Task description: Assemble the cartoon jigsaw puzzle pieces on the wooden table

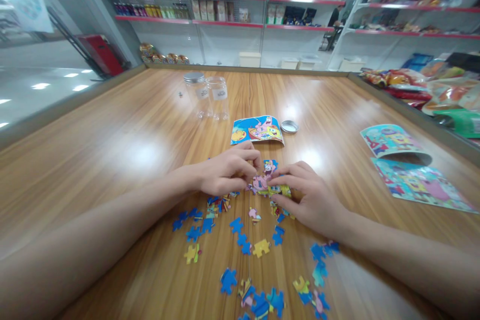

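A small cluster of joined puzzle pieces [267,184] lies on the wooden table [123,150] in the middle of the view. My left hand [228,172] curls its fingers against the cluster's left edge, pinching at a piece. My right hand [309,197] presses its fingertips on the cluster's right side, fingers bent and close together. Several loose puzzle pieces [240,240], many blue side up, are scattered nearer to me. A picture card [257,130] with cartoon figures lies just beyond the hands.
Two clear jars [207,96], one with a metal lid, stand farther back; a loose lid [289,126] lies by the card. Two more picture sheets [408,170] lie to the right. Snack bags [431,90] line the right edge. Shelves of goods stand behind.
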The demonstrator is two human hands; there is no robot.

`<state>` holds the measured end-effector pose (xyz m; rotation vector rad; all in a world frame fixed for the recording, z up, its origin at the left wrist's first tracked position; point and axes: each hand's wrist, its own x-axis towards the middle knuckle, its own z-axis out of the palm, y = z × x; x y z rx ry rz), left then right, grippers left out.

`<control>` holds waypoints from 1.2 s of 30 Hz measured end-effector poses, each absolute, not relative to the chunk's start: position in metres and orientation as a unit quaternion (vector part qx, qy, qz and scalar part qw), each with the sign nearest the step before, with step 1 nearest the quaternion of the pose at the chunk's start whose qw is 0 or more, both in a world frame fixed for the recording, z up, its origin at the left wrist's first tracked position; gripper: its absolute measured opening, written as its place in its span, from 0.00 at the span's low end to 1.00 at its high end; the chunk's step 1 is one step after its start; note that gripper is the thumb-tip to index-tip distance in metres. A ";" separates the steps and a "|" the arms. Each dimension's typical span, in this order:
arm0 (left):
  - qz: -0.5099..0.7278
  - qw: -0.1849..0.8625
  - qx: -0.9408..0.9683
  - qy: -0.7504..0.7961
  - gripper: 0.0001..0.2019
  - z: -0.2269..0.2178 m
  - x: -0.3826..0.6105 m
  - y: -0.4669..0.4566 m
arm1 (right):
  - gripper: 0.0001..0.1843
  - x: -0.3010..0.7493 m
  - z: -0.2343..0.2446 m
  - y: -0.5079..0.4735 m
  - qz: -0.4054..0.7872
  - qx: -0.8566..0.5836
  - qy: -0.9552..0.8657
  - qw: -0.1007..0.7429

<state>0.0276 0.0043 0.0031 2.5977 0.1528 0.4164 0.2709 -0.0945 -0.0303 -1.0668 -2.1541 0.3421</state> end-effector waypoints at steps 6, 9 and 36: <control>0.086 0.186 0.976 0.077 0.09 0.003 0.015 0.017 | 0.11 0.274 -0.039 -0.091 0.105 -0.425 -0.838 0.326; 0.100 0.180 0.975 0.081 0.07 0.000 0.015 0.018 | 0.11 0.275 -0.040 -0.091 0.109 -0.427 -0.839 0.320; -0.007 0.258 0.960 0.109 0.01 0.022 0.015 0.008 | 0.05 0.275 -0.035 -0.091 0.119 -0.399 -0.845 0.337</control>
